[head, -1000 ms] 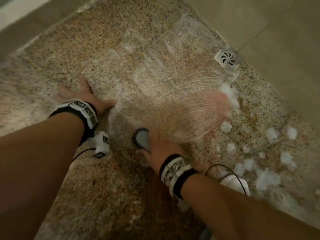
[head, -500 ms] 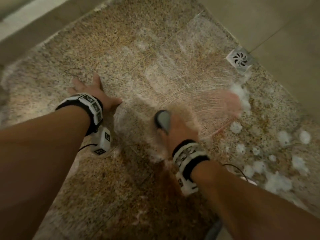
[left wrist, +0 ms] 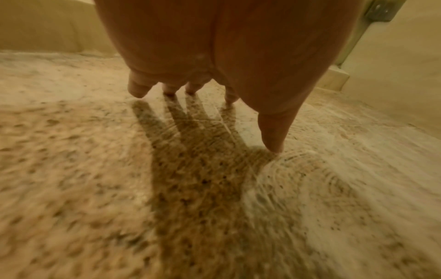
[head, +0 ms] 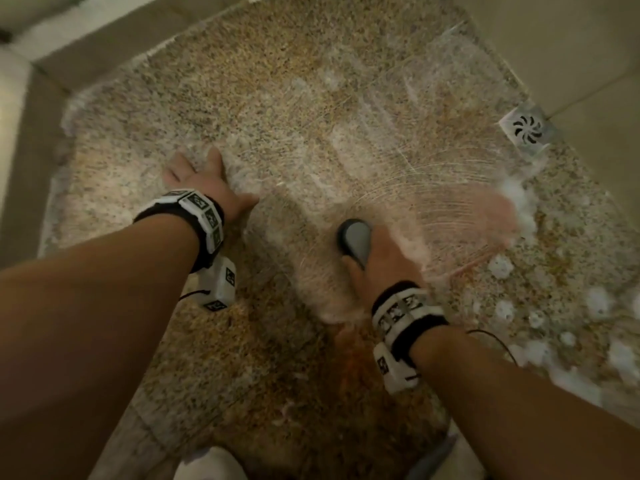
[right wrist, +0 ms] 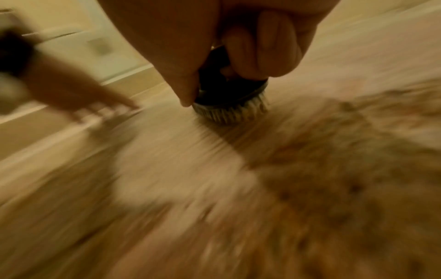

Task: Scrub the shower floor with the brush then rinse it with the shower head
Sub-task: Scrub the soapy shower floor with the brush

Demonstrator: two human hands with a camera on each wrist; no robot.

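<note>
The speckled granite shower floor is streaked with soapy scrub marks. My right hand grips a grey-handled brush near the middle of the floor. In the right wrist view the fingers curl round the dark brush, whose pale bristles press on the stone. My left hand rests with straight spread fingers on the floor to the left, and the left wrist view shows its fingertips and thumb touching the wet stone. No shower head is in view.
A square metal drain sits at the far right corner by the beige tiled wall. Clumps of white foam lie to the right of the brush. A raised threshold borders the floor at the far left.
My right hand has carried the brush across the floor, forward and left of its place a second ago. The left hand has stayed planted on the stone.
</note>
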